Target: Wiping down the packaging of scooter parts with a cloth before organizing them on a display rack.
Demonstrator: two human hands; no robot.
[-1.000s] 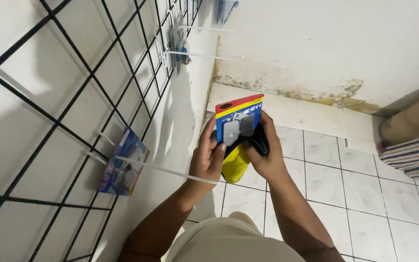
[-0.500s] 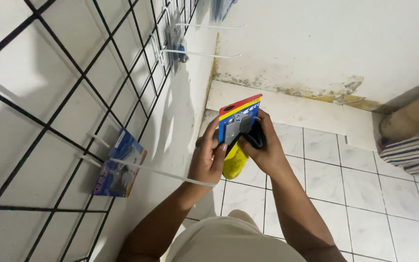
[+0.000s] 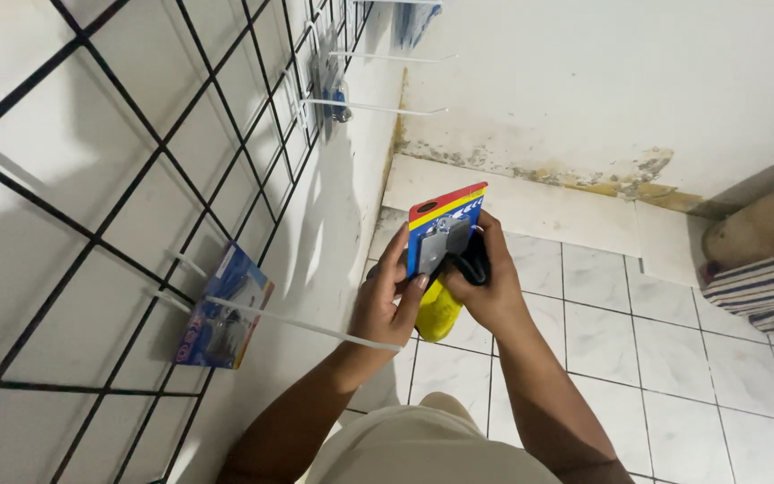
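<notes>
**Holding a carded pack between both hands, close to the wire grid**

Starting at the left, the black wire grid panel (image 3: 91, 224) covers the white wall, and a blue carded pack (image 3: 223, 309) already hangs there on a long white peg hook (image 3: 315, 327) that juts out toward my wrist. That hook is my first worry: its tip sits just beside my left forearm, and a careless swing could knock the hanging pack off or scrape me.

My left hand (image 3: 387, 309) has its fingers curled around the left edge of the blister pack (image 3: 445, 235), thumb pressed on the front. The pack stands upright, red and yellow stripe at the top, held over the tiled floor (image 3: 674, 358). My right hand (image 3: 485, 287) clamps the pack's right side, and I judge it also traps something black and a yellow object (image 3: 438, 312) below; exactly how, I cannot tell. With so much in one grip, I think the yellow piece could slip out and drop onto the tiles.

Further right, a striped bundle (image 3: 763, 287) lies well apart.
</notes>
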